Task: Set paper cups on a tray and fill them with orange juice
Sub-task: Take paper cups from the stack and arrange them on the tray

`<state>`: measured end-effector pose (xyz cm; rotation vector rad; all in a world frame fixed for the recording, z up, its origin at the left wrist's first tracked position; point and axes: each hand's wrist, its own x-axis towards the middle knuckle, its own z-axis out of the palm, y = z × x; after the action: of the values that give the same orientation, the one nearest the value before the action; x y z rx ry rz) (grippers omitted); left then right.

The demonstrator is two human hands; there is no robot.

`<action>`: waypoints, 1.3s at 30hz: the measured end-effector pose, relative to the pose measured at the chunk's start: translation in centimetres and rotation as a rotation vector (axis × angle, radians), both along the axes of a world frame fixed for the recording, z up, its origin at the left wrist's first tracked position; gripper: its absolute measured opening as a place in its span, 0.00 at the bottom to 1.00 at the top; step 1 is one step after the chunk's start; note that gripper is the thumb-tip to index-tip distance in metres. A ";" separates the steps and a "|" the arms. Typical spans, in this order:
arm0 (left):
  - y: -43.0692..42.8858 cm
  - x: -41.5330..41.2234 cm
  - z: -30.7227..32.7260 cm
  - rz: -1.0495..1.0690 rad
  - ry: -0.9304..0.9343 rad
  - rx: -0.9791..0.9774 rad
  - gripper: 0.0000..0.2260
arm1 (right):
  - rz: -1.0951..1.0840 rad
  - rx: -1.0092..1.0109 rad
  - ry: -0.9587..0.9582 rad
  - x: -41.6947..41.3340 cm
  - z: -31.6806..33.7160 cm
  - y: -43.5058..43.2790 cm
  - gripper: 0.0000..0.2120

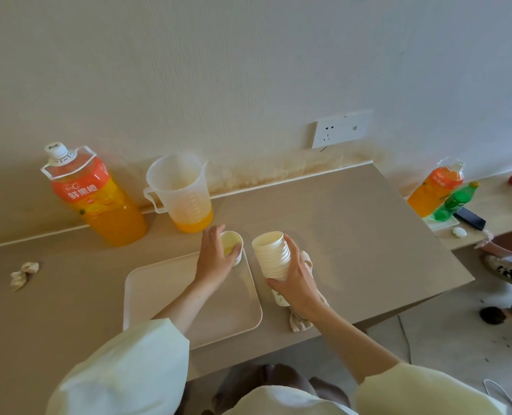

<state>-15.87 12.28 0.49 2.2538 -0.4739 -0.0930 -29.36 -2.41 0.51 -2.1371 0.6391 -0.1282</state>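
The left hand [214, 259] curls its fingers and thumb round one small white paper cup [230, 238]. It grips the side, so the open top faces up, ready for juice. Right under this grip is the far right corner of the flat cream plastic tray [165, 292]. I cannot tell if the cup's bottom touches the tray yet. The left arm reaches out over the tray, and the back of the hand faces up. Just to the right of that grip, the right hand [293, 284] holds a tall stack of white paper cups [271, 254], with its fingers wrapped round the lower half. The stack leans with its open end up and toward the left hand, I think so the next cup is easy to pull off. Under the right hand lies a crumpled pale cloth [301, 322]. Just past the left hand's grip stands a clear plastic jug [178, 190] with a little orange juice in the bottom. Further left is a big capped bottle of orange juice [99, 205]. Pouring looks like a later step.
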 end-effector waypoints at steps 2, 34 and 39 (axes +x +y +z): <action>-0.7 -0.4 1.3 -0.057 0.025 -0.038 0.25 | 0.004 -0.028 0.007 0.2 0.2 0.2 0.45; -4.4 -0.7 5.3 0.084 0.328 -0.293 0.27 | 0.084 -0.262 0.088 0.6 1.7 1.0 0.41; -0.9 1.4 7.2 -0.050 0.331 -0.315 0.30 | 0.042 -0.289 0.077 0.8 1.3 0.8 0.41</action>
<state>-14.50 11.42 7.65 1.8720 -0.3395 -0.3834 -28.59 -1.65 1.83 -2.4425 0.6521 -0.1222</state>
